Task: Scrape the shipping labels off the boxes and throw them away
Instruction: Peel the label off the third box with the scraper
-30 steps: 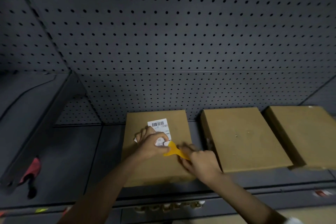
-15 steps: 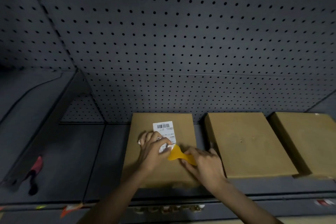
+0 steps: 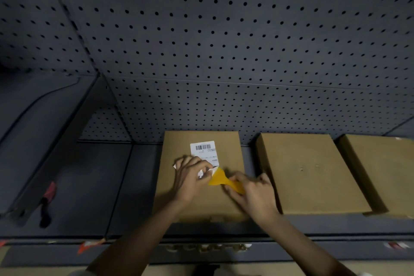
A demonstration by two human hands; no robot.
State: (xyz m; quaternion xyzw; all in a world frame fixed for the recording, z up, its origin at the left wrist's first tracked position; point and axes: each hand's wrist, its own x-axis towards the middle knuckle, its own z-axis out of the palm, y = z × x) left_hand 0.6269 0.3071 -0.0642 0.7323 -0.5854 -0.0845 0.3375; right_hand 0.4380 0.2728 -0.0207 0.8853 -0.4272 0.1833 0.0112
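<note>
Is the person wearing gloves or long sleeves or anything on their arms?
No gloves. The left hand and the right hand are bare, with no rings, watch or bracelet that I can see. Both forearms are bare too. A bit of pale cloth shows at the bottom corners, maybe sleeve ends, but it is too blurry to tell.

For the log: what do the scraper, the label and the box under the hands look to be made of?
Scraper: likely plastic, a smooth, even yellow fan shape, slightly translucent at the edge.
Label: thin white paper or film, printed with a barcode; its near end crumples where the left hand lifts it.
Box: cardboard, going by its matte, plain brown face.
The right hand holds the scraper.
</note>
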